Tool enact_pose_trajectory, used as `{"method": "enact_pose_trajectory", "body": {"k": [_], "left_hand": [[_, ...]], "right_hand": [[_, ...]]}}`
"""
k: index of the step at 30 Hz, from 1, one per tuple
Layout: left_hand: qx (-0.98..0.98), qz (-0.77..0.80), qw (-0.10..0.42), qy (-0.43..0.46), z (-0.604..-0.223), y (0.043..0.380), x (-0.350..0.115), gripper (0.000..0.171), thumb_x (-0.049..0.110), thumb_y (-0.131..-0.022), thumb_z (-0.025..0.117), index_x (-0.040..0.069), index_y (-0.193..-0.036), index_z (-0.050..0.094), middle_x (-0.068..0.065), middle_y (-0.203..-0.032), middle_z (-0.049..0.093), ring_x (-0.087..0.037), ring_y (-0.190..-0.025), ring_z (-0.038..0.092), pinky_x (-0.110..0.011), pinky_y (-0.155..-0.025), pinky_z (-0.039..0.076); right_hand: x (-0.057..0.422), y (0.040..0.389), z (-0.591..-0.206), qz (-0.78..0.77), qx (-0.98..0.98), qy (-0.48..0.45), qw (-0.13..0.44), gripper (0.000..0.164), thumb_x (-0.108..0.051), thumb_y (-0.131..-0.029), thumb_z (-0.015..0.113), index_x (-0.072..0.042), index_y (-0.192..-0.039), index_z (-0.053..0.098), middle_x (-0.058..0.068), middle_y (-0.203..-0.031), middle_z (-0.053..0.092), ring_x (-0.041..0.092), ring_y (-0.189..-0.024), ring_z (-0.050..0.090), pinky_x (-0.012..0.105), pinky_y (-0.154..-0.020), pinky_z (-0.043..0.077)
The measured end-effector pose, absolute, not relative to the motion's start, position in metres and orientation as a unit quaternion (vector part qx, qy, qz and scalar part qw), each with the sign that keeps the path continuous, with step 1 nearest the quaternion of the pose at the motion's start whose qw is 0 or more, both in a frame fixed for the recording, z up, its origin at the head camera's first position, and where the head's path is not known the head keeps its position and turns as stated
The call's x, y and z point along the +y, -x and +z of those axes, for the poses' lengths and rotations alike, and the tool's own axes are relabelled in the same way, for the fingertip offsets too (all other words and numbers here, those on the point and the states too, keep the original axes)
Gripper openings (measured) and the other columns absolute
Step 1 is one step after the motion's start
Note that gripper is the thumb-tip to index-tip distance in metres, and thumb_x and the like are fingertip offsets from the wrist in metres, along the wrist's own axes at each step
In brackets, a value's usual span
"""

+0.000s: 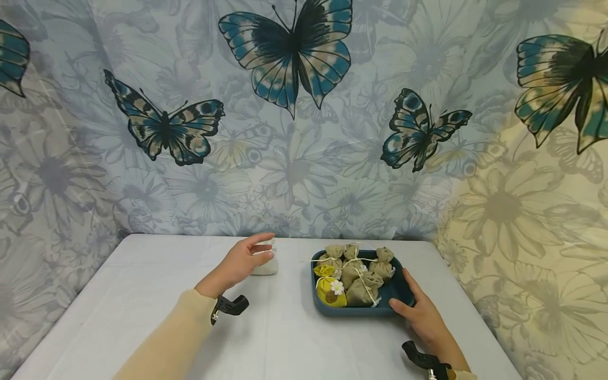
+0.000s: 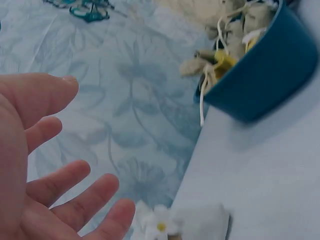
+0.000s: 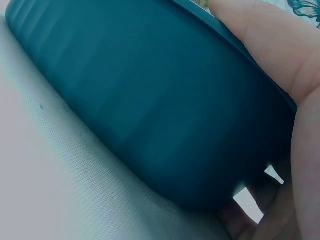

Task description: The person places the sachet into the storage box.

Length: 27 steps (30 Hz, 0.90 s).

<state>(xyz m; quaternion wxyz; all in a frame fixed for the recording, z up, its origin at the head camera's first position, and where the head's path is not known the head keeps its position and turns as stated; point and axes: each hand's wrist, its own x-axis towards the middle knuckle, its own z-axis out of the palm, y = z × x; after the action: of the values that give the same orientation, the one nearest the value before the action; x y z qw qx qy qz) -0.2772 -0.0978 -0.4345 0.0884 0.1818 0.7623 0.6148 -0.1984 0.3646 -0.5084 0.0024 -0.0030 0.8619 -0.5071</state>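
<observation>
A blue plastic basket [image 1: 398, 289] stands right of centre on the table, holding several khaki drawstring pouches [image 1: 363, 290] and a yellow pouch [image 1: 328, 298] with a white flower. My right hand [image 1: 425, 314] grips its right end, thumb over the rim and fingers around the outer wall. Farther left, a small white pouch [image 1: 268, 267] sits near the table's back, partly covered by my left hand [image 1: 242, 263]. The left wrist view shows that hand with fingers spread, holding nothing; a white flower [image 2: 161, 226] on the pouch lies just beyond the fingertips.
A white cloth [image 1: 294, 338] covers the table. Close behind its back edge hangs a curtain [image 1: 294, 184] printed with flowers and butterflies. Black wrist cameras [image 1: 233, 305] are strapped to both wrists.
</observation>
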Motion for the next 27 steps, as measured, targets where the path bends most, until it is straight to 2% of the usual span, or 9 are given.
{"method": "enact_pose_trajectory", "body": {"k": [5, 11, 16, 19, 23, 27], "left_hand": [[0.772, 0.612, 0.084, -0.147, -0.448, 0.29, -0.112, 0.056, 0.013, -0.096, 0.069, 0.012, -0.148, 0.049, -0.012, -0.155, 0.036, -0.036, -0.136, 0.042, -0.053, -0.099, 0.044], [0.771, 0.621, 0.094, -0.101, -0.464, 0.303, -0.123, 0.063, 0.014, -0.093, 0.073, 0.016, -0.15, 0.046, -0.015, -0.157, 0.031, -0.037, -0.133, 0.045, -0.056, -0.106, 0.035], [0.749, 0.647, 0.111, -0.093, -0.474, 0.311, -0.129, 0.069, 0.013, -0.094, 0.071, 0.016, -0.155, 0.038, -0.016, -0.161, 0.021, -0.038, -0.136, 0.04, -0.053, -0.105, 0.038], [0.741, 0.655, 0.115, -0.091, -0.478, 0.314, -0.133, 0.071, 0.013, -0.094, 0.071, 0.015, -0.156, 0.036, -0.015, -0.163, 0.014, -0.04, -0.134, 0.042, -0.051, -0.103, 0.04], [0.735, 0.661, 0.125, -0.087, -0.482, 0.318, -0.136, 0.071, 0.014, -0.095, 0.071, 0.013, -0.156, 0.035, -0.016, -0.162, 0.014, -0.04, -0.128, 0.049, -0.05, -0.102, 0.042], [0.73, 0.664, 0.144, -0.074, -0.487, 0.322, -0.137, 0.072, 0.013, -0.095, 0.071, 0.012, -0.157, 0.034, -0.014, -0.163, 0.015, -0.039, -0.133, 0.043, -0.049, -0.102, 0.043]], "right_hand": [[0.365, 0.199, -0.509, -0.507, 0.862, 0.005, 0.001, 0.095, -0.026, -0.094, 0.072, -0.023, -0.162, 0.006, 0.015, -0.165, 0.004, 0.045, -0.147, 0.003, 0.069, -0.109, 0.01], [0.365, 0.198, -0.508, -0.51, 0.86, 0.001, 0.006, 0.095, -0.026, -0.094, 0.072, -0.025, -0.162, 0.006, 0.016, -0.165, 0.003, 0.045, -0.146, 0.003, 0.069, -0.108, 0.011], [0.365, 0.198, -0.509, -0.504, 0.864, -0.002, 0.005, 0.095, -0.026, -0.095, 0.072, -0.025, -0.162, 0.005, 0.016, -0.165, 0.003, 0.046, -0.146, 0.003, 0.07, -0.108, 0.011], [0.365, 0.198, -0.509, -0.5, 0.866, 0.001, 0.002, 0.094, -0.026, -0.095, 0.071, -0.025, -0.162, 0.006, 0.016, -0.165, 0.004, 0.046, -0.146, 0.004, 0.07, -0.108, 0.011], [0.364, 0.198, -0.509, -0.501, 0.866, 0.0, 0.001, 0.094, -0.027, -0.095, 0.072, -0.026, -0.162, 0.006, 0.015, -0.165, 0.004, 0.045, -0.146, 0.003, 0.07, -0.108, 0.01], [0.363, 0.198, -0.509, -0.507, 0.862, 0.0, 0.002, 0.094, -0.025, -0.094, 0.072, -0.025, -0.162, 0.006, 0.015, -0.165, 0.004, 0.045, -0.147, 0.003, 0.069, -0.108, 0.009]]}}
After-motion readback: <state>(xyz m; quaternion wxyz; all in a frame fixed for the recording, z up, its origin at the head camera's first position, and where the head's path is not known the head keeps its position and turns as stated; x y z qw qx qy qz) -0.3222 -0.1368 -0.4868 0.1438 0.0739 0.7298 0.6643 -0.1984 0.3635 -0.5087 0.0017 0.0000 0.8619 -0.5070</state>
